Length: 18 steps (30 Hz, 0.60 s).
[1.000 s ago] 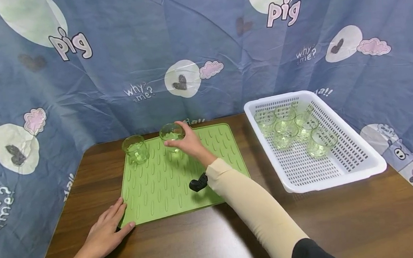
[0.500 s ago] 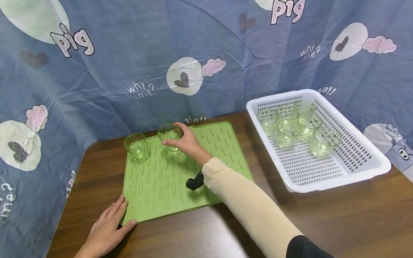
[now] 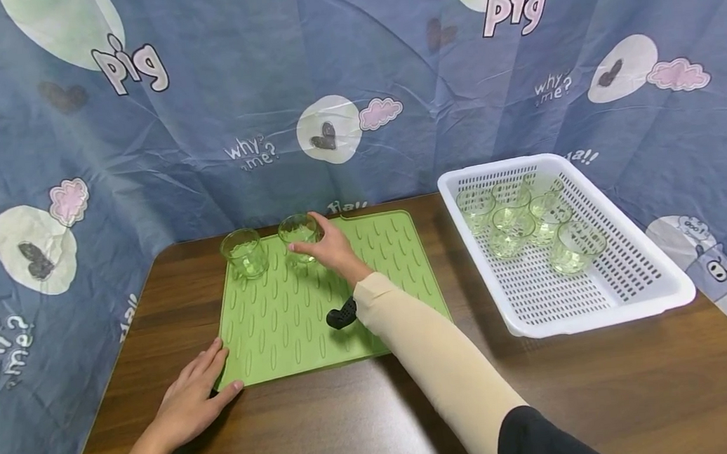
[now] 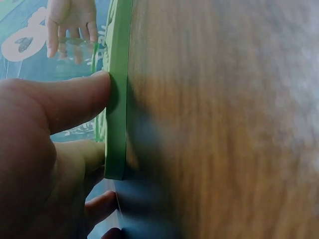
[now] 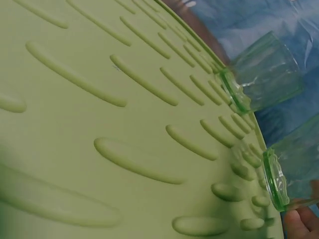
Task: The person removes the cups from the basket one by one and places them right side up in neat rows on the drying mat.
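Note:
My right hand [image 3: 333,249] holds a pale green drinking glass [image 3: 293,233] at the back of a green ribbed mat [image 3: 282,324], thumb on the near side and fingers at the far right. The glass is upright, its base close over the mat in the right wrist view. To its left another matching glass [image 3: 247,256] stands upright on the back left corner of the mat. My left hand [image 3: 188,401] rests at the front left corner, fingers extended, with the thumb [image 4: 79,99] touching the mat's edge in the left wrist view.
A white perforated plastic basket [image 3: 604,319] on the right side of the wooden table [image 3: 559,396] contains several more green glasses [image 3: 577,247]. A blue printed curtain [image 3: 204,125] hangs behind the table. My right forearm reaches across the mat's right part.
My right hand has shifted the held glass slightly left, toward the standing glass, and a little lower. My left hand stays at the mat's corner. The head view has moved slightly.

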{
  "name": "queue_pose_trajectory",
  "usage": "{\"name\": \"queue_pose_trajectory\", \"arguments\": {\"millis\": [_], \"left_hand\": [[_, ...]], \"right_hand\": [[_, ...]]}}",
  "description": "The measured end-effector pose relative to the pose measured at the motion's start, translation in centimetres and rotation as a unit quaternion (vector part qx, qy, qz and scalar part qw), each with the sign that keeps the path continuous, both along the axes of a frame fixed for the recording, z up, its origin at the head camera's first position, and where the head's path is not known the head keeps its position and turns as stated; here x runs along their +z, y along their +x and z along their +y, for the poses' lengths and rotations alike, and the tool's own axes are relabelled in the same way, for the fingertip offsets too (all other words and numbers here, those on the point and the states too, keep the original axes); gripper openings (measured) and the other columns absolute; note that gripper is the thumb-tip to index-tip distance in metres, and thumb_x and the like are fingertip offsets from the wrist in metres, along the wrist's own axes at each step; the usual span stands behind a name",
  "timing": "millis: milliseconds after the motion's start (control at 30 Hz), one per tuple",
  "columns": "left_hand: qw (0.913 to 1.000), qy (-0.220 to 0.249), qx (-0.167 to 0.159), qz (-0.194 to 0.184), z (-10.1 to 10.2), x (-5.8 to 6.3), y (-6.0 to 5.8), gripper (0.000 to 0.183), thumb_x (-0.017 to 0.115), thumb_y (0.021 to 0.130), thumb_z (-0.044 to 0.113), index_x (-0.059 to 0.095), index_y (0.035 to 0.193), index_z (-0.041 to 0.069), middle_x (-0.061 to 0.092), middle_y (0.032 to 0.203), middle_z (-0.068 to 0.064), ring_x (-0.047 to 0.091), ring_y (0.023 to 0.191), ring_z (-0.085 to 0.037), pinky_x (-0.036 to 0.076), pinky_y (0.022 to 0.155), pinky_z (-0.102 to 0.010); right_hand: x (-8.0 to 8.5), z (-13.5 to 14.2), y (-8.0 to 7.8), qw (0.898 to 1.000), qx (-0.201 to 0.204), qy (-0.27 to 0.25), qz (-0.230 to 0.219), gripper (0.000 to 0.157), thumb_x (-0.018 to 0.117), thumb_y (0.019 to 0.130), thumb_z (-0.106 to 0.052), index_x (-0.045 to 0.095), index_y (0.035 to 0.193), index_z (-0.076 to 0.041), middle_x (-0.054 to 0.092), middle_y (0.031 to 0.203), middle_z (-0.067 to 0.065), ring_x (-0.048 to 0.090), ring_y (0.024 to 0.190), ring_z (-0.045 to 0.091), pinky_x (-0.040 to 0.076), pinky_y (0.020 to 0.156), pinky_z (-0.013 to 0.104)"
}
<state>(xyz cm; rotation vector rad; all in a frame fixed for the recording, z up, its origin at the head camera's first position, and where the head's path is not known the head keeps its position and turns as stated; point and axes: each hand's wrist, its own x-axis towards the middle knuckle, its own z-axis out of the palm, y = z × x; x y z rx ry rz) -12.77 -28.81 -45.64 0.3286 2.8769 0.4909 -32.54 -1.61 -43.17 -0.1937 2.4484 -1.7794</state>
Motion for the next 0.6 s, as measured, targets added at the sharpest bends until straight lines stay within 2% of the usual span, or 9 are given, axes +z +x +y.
{"name": "queue_pose_trajectory", "arguments": {"millis": [600], "left_hand": [[1.0, -0.001, 0.007, -0.003, 0.1, 0.07, 0.1, 0.081, 0.053, 0.099, 0.051, 0.03, 0.154, -0.003, 0.019, 0.165, -0.022, 0.026, 0.142, -0.054, 0.029, 0.098, -0.078]], "right_hand": [[-0.49, -0.09, -0.3, 1.0, 0.02, -0.008, -0.011, 0.086, 0.078, 0.086, -0.033, 0.03, 0.157, -0.027, 0.041, 0.157, 0.009, 0.043, 0.143, 0.03, 0.044, 0.111, 0.048]]}}
